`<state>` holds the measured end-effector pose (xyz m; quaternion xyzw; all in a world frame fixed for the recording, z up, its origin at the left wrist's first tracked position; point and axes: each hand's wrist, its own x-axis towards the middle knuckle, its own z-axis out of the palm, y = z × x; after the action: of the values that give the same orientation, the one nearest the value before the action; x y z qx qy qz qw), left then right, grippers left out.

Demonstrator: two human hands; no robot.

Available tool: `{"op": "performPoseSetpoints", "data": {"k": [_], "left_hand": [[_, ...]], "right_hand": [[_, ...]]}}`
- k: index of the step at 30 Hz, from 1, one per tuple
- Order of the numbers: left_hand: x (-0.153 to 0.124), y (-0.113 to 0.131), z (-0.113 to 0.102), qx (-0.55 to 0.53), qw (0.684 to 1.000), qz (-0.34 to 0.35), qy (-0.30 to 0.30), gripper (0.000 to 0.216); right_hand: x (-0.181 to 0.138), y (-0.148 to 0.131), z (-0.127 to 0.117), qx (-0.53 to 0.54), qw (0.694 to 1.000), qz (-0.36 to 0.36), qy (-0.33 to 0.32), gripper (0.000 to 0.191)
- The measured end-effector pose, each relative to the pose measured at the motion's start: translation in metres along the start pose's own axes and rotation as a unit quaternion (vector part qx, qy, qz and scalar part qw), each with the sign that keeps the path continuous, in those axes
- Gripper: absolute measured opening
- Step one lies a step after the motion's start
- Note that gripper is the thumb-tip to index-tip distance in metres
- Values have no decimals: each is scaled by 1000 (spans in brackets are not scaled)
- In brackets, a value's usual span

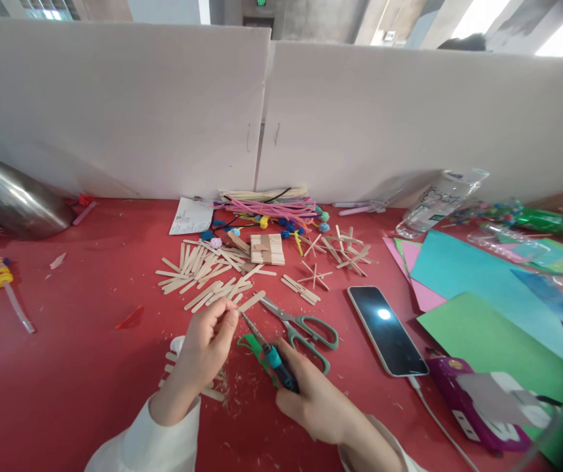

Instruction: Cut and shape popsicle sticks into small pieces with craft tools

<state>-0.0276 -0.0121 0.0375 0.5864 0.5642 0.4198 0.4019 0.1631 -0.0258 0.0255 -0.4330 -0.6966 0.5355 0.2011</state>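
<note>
My left hand [213, 334] pinches one end of a wooden craft stick [252, 301], its free end pointing up and right. Closed around a black-and-teal handle, my right hand [305, 390] holds a slim hand tool [272, 357] with a thin metal shaft. The shaft's tip meets the stick close to my left fingertips; its exact kind I cannot make out. Grey-handled scissors [305, 328] lie just beyond my right hand. A green strip [250, 343] lies under the tool. Several sticks [212, 395] lie partly hidden beneath my left wrist, among wood shavings [234, 383].
Loose craft sticks [197, 265] are piled ahead, beside a bundle of sticks [274, 249]. Star-shaped stick pieces [315, 275] and pipe cleaners [271, 206] lie behind. At right are a phone [387, 331] with its cable, coloured paper [487, 354] and a bottle [433, 202]; a metal jug [13, 190] stands left.
</note>
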Motion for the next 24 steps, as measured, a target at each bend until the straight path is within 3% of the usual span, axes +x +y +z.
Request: {"op": "performPoseSetpoints", "data": {"k": [15,24], "left_hand": [[0,-1,0,53,997,48,7,26],[-3,-1,2,77,991,106,38,24]], "right_hand": [[0,-1,8,9,998,17,55,21],[-1,5,22,-92,987,-6,132,22]]}}
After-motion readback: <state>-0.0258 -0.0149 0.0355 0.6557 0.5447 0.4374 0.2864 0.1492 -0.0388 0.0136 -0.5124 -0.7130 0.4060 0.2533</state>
